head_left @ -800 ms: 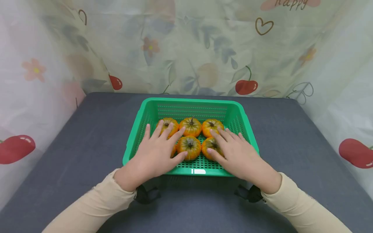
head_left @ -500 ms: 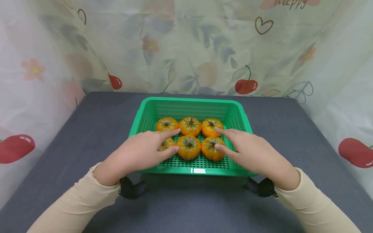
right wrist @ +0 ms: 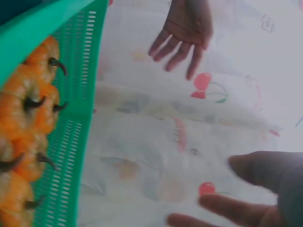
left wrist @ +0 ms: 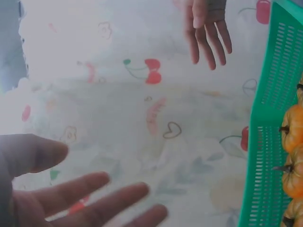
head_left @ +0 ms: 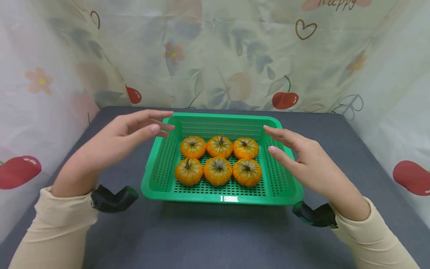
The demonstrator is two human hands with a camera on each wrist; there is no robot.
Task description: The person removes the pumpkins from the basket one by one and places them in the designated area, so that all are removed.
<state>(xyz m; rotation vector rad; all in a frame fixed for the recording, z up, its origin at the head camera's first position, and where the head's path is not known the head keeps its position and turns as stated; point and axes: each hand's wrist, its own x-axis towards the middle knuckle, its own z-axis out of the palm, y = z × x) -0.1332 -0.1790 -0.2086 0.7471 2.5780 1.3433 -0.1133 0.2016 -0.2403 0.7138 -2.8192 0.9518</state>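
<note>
In the head view a green plastic basket (head_left: 215, 200) holds several small orange pumpkins (head_left: 218, 171), set in a back row and a front row with their stems showing. My left hand (head_left: 114, 138) is raised over the basket's left side, fingers extended and nothing in it. On the other side, my right hand (head_left: 307, 164) hovers by the right rim, its fingers loosely extended and holding nothing. Both palms face inward, apart from the pumpkins. The left wrist view shows the basket's slotted wall (left wrist: 279, 71) and pumpkin edges (left wrist: 293, 172).
The basket stands on a dark grey table (head_left: 218, 235). Behind it and to both sides hangs a pale curtain (head_left: 215, 56) printed with cherries, leaves and hearts. A black wrist camera mount (head_left: 114, 200) sits under the left wrist, and another black mount (head_left: 315, 216) under the right.
Both hands have drawn back from over the pumpkins and spread apart, the left moving up and left, the right moving right. All the pumpkins are now uncovered. The basket stays in place.
</note>
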